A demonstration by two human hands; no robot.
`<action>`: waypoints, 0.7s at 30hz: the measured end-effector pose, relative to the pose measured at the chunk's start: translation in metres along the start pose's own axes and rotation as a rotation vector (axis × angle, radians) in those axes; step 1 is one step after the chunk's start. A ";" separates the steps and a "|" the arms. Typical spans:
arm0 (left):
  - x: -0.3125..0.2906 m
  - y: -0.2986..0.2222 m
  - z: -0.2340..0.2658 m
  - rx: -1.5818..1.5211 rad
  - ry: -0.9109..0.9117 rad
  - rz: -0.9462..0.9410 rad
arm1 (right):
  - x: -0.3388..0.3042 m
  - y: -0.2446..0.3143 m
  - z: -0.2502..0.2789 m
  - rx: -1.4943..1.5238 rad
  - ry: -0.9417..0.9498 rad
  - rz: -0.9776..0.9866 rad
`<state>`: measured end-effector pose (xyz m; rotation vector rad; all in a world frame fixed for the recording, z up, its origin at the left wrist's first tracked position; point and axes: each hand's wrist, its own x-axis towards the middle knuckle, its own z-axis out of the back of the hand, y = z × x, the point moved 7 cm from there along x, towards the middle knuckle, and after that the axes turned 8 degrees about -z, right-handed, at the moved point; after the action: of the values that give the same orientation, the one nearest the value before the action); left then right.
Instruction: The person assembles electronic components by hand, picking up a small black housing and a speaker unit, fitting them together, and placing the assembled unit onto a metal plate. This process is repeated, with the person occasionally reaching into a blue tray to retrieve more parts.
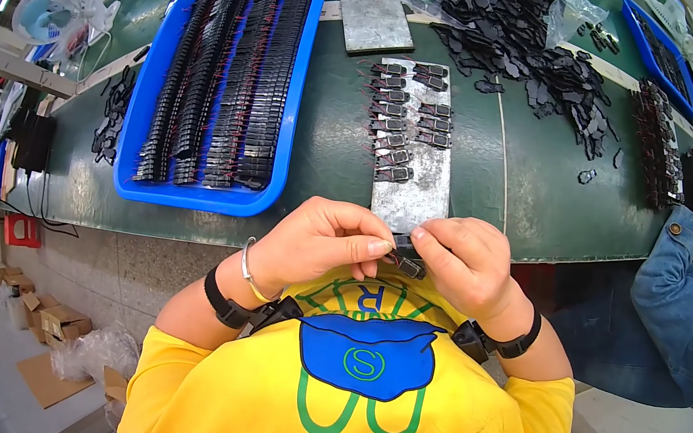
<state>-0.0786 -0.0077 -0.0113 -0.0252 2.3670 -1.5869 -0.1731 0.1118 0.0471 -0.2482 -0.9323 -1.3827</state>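
Note:
Close in front of my body, both hands meet at a small black speaker-like part (410, 267) near the table's front edge. My left hand (324, 236) is closed, its thumb and forefinger pinching the part's left end. My right hand (472, 264) pinches its right side, fingers curled, and partly hides it. Just beyond my fingers lies a grey metal plate (415, 198). Two columns of similar black parts (392, 123) with thin dark-red wires rest on it.
On the left stands a blue tray (291, 110) with long rows of black parts. Another metal plate (376, 19) lies farther back. Thin black pieces (516, 40) are heaped at the back right. At the right edge sits a co-worker in a denim sleeve (671, 265).

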 end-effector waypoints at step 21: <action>-0.005 -0.015 -0.001 0.403 0.075 -0.270 | 0.005 -0.014 -0.005 0.257 0.161 -0.237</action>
<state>-0.0760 -0.0116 0.0036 -0.2113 2.1205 -2.2021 -0.1843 0.1018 0.0422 0.1712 -1.0157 -1.4567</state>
